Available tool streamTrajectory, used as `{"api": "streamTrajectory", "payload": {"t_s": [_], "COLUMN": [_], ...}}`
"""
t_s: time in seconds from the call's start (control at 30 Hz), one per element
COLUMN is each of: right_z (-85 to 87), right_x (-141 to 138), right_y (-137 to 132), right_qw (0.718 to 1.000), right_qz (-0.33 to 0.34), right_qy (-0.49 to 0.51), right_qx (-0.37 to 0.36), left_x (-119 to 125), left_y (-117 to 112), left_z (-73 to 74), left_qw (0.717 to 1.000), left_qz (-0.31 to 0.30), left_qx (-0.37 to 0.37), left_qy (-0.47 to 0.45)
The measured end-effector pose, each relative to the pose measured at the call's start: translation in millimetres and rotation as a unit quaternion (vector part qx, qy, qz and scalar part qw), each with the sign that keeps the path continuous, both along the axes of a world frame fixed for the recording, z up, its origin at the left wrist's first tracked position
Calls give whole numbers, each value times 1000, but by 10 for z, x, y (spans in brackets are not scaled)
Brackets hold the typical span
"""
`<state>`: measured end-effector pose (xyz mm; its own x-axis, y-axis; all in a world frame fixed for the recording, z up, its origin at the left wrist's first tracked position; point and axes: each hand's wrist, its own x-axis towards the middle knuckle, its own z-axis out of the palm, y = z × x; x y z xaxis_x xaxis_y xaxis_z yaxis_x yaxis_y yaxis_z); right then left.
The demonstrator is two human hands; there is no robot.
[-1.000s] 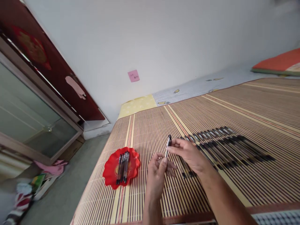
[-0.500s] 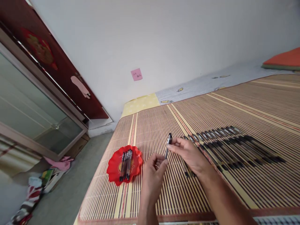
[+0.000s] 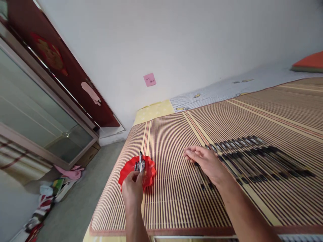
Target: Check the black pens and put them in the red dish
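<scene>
My left hand [image 3: 133, 188] is closed on a pen [image 3: 140, 161] with a black tip, held upright over a red scalloped plate [image 3: 124, 173]. Behind that pen, several more pens [image 3: 136, 166] lie in the plate, partly covered by the hand. My right hand [image 3: 202, 161] hovers above the mat with its fingers curled together, and no object shows in them. Two pens [image 3: 201, 179] lie partly under this hand. To its right, a long slanted row of dark pens with clear barrels [image 3: 252, 161] rests on the striped mat.
The striped bamboo mat [image 3: 171, 134] covers a bed against a white wall [image 3: 202, 40] bearing a pink note [image 3: 149, 79]. An orange folded item [image 3: 309, 62] lies at the far right. Clothes and shoes [image 3: 68, 172] sit on the floor left of the bed.
My left hand has carried the pen leftward from between both hands to over the red plate. My right hand has let go of the pen and stays near the row.
</scene>
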<state>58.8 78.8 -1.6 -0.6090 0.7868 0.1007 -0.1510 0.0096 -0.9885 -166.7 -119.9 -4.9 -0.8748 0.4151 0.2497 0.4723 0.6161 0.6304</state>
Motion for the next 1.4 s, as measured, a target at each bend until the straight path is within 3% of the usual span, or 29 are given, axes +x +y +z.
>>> {"api": "streamTrajectory", "payload": {"t_s": [0.2, 0.47, 0.7, 1.0, 1.1, 1.23, 1.4], "right_z": [-1, -37, -1, 90, 131, 176, 226], "right_x": [-9, -25, -10, 74, 123, 223, 293], "right_y": [-15, 4, 3, 16, 62, 152, 201], "right_qw": [1000, 999, 1000, 999, 989, 947, 926], "right_qz": [10, 7, 4, -17, -104, -234, -265], "right_qy": [13, 34, 28, 31, 94, 198, 241], "right_qx": [-3, -10, -3, -12, -47, -99, -120], "left_x": [-91, -130, -99, -9, 39, 187, 612], "left_y": [43, 59, 84, 101, 98, 193, 508], "left_z": [-147, -167, -151, -177, -121, -20, 8], "left_qw": [996, 988, 986, 990, 995, 997, 982], "left_qz": [23, 40, 34, 54, 37, -4, -153], "left_qx": [-85, -150, -163, -126, -90, -17, 59], "left_qy": [-7, -7, -8, 26, 39, 70, 92]}}
